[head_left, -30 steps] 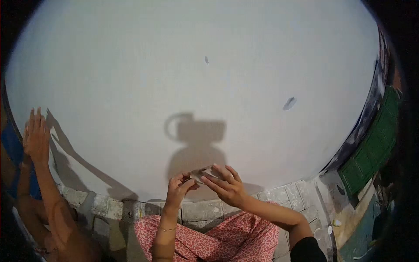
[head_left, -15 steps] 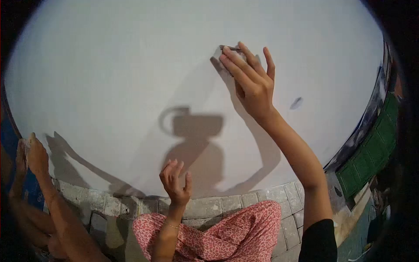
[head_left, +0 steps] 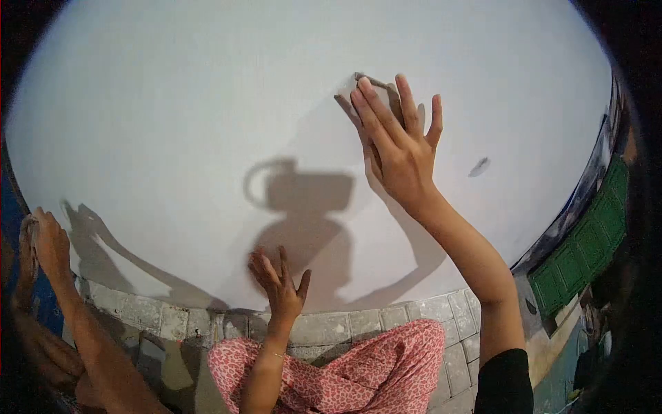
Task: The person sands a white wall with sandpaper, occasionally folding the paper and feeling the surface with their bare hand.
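My right hand (head_left: 403,155) lies flat against a large white surface (head_left: 172,103), its fingers stretched out and spread. Just beyond and beneath its middle fingertips shows a thin, dark-edged piece (head_left: 376,81), mostly covered by the fingers; I cannot tell what it is. Lower down, my left hand (head_left: 281,286) is raised in front of the lower part of the white surface, fingers apart and holding nothing. Shadows of a head and arms fall across the white surface between and around my hands.
At the left edge, another person's hand (head_left: 53,245) is by a greyish crumpled piece. A small grey mark (head_left: 479,166) shows on the white surface. Stone paving (head_left: 365,324) runs along its lower edge, and a green panel (head_left: 583,241) lies at the right.
My left hand has spread its fingers from a loose curl. My right hand's fingers have straightened and fanned out a little in nearly the same place. The view has shifted slightly.
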`<state>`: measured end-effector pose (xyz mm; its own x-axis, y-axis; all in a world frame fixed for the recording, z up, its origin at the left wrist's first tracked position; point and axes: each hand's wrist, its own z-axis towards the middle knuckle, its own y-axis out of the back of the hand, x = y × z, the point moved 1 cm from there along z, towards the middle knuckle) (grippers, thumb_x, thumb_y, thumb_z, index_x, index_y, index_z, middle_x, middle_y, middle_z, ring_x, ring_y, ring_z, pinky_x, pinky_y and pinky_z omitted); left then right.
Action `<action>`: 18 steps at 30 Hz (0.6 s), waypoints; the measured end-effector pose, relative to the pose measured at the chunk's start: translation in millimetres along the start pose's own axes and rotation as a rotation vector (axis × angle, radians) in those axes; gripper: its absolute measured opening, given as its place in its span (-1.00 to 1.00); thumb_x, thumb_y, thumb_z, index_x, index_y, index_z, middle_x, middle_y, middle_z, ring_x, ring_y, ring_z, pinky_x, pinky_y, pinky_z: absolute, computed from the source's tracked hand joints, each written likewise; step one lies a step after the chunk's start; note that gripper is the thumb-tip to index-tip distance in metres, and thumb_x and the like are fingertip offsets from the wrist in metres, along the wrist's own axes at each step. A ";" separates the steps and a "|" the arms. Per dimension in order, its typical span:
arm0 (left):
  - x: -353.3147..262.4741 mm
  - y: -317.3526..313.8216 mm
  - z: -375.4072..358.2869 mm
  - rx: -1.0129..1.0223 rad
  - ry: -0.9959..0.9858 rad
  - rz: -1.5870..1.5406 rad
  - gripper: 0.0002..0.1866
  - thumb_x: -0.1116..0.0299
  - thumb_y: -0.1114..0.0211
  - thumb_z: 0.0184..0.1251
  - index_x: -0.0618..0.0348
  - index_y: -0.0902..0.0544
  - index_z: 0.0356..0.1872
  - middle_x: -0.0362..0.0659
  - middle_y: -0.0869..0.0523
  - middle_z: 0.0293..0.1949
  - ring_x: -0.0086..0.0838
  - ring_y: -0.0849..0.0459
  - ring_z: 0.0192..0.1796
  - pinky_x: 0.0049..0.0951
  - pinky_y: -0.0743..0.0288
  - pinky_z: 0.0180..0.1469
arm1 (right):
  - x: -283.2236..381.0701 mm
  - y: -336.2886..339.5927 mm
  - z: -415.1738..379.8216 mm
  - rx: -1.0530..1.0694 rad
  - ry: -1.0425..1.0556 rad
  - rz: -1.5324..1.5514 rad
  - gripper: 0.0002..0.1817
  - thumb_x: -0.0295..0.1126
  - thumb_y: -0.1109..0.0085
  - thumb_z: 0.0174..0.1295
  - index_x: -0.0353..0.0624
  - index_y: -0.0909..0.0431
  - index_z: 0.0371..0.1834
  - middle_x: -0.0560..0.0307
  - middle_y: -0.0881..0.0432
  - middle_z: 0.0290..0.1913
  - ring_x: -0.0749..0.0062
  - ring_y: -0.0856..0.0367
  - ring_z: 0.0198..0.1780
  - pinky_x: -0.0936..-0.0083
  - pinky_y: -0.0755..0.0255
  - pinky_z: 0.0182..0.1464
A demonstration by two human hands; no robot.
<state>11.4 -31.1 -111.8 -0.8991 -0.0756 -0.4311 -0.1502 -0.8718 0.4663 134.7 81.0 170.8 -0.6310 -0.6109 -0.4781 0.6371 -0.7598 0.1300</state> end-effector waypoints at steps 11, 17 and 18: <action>11.3 -15.3 -9.6 0.008 -0.023 0.085 -0.13 -0.06 -0.17 0.26 0.08 0.02 0.46 0.26 0.19 0.44 0.19 0.26 0.47 0.22 0.41 0.39 | 5.3 13.0 9.8 0.010 -0.068 0.073 -0.54 -0.39 -0.14 0.19 0.09 -0.47 0.20 0.43 -0.43 0.28 0.31 -0.13 0.44 -0.01 0.38 0.45; 12.3 -14.2 -9.8 0.082 0.009 0.085 -0.12 -0.16 -0.07 0.28 0.06 0.08 0.47 0.28 0.23 0.44 0.17 0.33 0.47 0.20 0.47 0.39 | 7.7 21.5 6.3 0.025 -0.055 0.042 -0.57 -0.41 -0.13 0.19 0.03 -0.49 0.18 0.38 -0.45 0.27 0.24 -0.14 0.44 -0.02 0.29 0.43; 13.0 -16.0 -9.5 0.085 0.013 0.083 -0.12 -0.16 -0.07 0.28 0.06 0.08 0.47 0.28 0.23 0.44 0.17 0.33 0.47 0.20 0.47 0.39 | 7.2 24.7 9.4 0.029 -0.067 0.036 -0.58 -0.40 -0.13 0.19 0.02 -0.49 0.17 0.37 -0.45 0.27 0.23 -0.15 0.44 -0.03 0.27 0.42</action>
<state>5.9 -22.7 -132.2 -0.9046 -0.1529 -0.3979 -0.1102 -0.8178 0.5648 141.7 55.8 178.7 -0.6366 -0.6512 -0.4131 0.6479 -0.7422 0.1715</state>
